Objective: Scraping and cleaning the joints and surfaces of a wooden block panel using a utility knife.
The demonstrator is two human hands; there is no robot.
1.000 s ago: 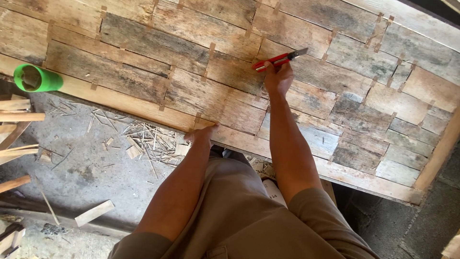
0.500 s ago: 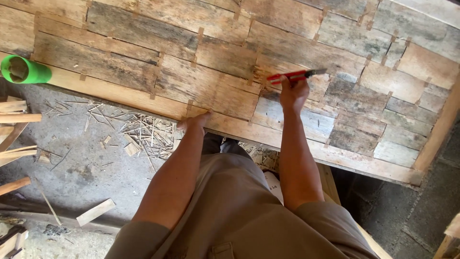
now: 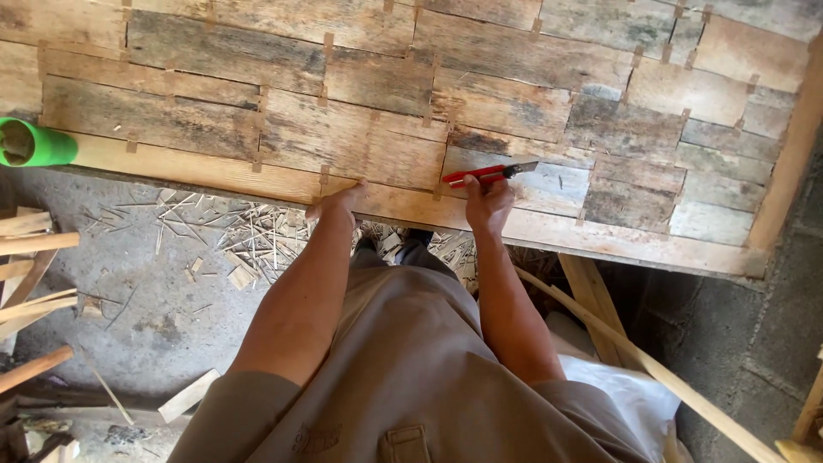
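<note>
Both hands at the near edge of a woven-plank panel [image 3: 360,129]: right hand [image 3: 487,204] is closed round a red utility knife [image 3: 487,176], blade end pointing right, lying over the grey planks just above the pale edge board [image 3: 214,171]. Left hand [image 3: 336,204] rests on that edge board w/ fingers curled loosely, nothing in it, well apart from the knife hand.

Vs. half a sec ago: knife hand has dropped nearer the panel's near edge, & the knife now sits lower on the planks; a full sec ago it was up toward the middle of the panel w/ the arm stretched out. Left hand has stayed on the edge board, approx. same spot. Camera view has shifted too, so the panel fills more of the top.

Green tube [image 3: 34,142] lies at the panel's left end, on the edge board. Below, on the concrete floor [image 3: 154,317], a scatter of thin wood splinters [image 3: 249,231] beside the person's left arm; loose wood sticks [image 3: 30,249] at far left. A long pale slat [image 3: 651,369] runs diagonally at lower right.
</note>
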